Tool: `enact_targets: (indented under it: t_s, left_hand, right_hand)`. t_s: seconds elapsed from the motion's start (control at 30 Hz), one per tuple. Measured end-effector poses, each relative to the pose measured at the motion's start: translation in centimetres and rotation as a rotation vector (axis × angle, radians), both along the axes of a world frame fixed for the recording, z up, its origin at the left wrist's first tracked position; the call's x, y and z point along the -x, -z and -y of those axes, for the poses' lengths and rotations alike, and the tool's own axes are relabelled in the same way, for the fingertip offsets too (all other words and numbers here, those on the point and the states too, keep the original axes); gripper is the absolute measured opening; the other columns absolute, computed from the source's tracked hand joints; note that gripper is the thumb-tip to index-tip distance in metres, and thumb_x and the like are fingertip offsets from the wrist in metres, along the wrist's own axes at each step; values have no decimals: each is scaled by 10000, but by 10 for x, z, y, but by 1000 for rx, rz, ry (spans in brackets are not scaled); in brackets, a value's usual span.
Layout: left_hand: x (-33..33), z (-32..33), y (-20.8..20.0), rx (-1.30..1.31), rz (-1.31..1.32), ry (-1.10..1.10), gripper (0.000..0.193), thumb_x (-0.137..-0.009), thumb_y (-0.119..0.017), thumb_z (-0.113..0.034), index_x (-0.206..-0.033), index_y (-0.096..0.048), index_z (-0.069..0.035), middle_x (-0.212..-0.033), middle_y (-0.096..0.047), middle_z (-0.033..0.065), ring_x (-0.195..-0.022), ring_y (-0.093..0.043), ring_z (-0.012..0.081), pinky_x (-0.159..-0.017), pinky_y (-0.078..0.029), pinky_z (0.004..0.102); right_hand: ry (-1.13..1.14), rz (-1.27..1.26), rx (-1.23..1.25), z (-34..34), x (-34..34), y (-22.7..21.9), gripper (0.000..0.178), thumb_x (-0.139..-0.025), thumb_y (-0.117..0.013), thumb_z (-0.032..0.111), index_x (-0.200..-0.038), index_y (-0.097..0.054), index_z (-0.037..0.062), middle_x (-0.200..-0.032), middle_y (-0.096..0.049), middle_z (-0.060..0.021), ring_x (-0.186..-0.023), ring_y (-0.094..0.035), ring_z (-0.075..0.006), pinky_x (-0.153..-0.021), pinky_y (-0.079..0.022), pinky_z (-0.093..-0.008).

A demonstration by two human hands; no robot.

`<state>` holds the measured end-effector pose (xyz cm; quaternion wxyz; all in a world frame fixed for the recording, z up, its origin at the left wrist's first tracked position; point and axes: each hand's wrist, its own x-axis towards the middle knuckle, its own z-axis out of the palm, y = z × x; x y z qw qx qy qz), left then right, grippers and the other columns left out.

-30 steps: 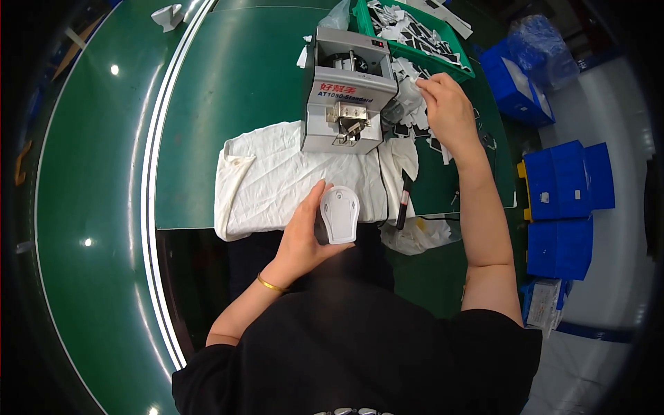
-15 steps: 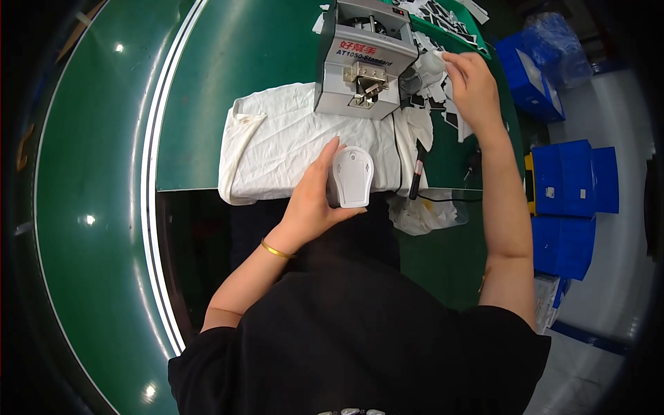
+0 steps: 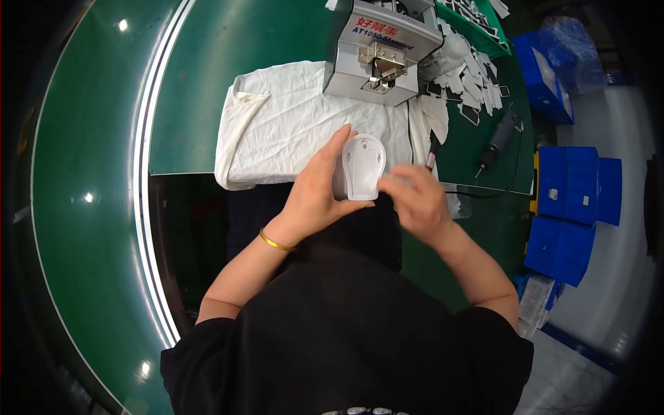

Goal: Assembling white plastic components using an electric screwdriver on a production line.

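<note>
A white plastic housing, rounded at the top and narrower at the bottom, faces up with its recessed inside showing. My left hand grips it from the left, thumb under its lower end and fingers along its side. Close to the right edge of the housing is my right hand, its fingers curled into a pinch and blurred by motion. Whatever it pinches is too small or smeared to make out. Beyond both hands stands a grey bench machine with a metal bracket on its front.
White cloth covers the table front. Right of the machine lie a clear cup, scattered white and black pieces and a green tray. A dark electric screwdriver with a cable rests at right. Blue bins stand beyond the table.
My right hand has come back from beside the machine, down and left to the housing. My left hand still holds the housing. The view has shifted slightly, showing the screwdriver more fully.
</note>
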<state>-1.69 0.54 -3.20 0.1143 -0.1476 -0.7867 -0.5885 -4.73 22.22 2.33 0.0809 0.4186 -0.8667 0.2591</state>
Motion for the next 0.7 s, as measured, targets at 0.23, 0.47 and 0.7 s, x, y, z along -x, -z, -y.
enact_targets:
  t_s: [0.23,0.47,0.7]
  left_hand:
    - [-1,-1,2,-5,8,13,1147,-600,-914,-171,-1516,-243,-12,-1435,-490,182,-1283,-509,370,-1053,-442,415]
    - [-3,1,-2,3,-6,10,1168,-586,-919,-147,-1519,-228,-15,-1421,-508,186,-1276,-516,377,-1054,-441,424]
    - [2,1,-6,2,-5,17,1208,-579,-926,-142,-1532,-190,-43,-1402,-523,205,-1283,-507,398,-1059,-437,436]
  right_hand:
    - [14,17,52,-3,-10,9,331,-718,-680,-71,-1014,-700,77,-971,-623,-116,-816,-635,-300,-681,-520,-365]
    - [70,-88,111,1,12,17,324,-713,-679,-49,-1000,-708,99,-953,-619,-89,-804,-625,-280,-684,-511,-367]
    - [110,-130,66,-10,36,13,235,-796,-638,-56,-997,-703,47,-983,-624,-133,-886,-628,-320,-764,-516,-376]
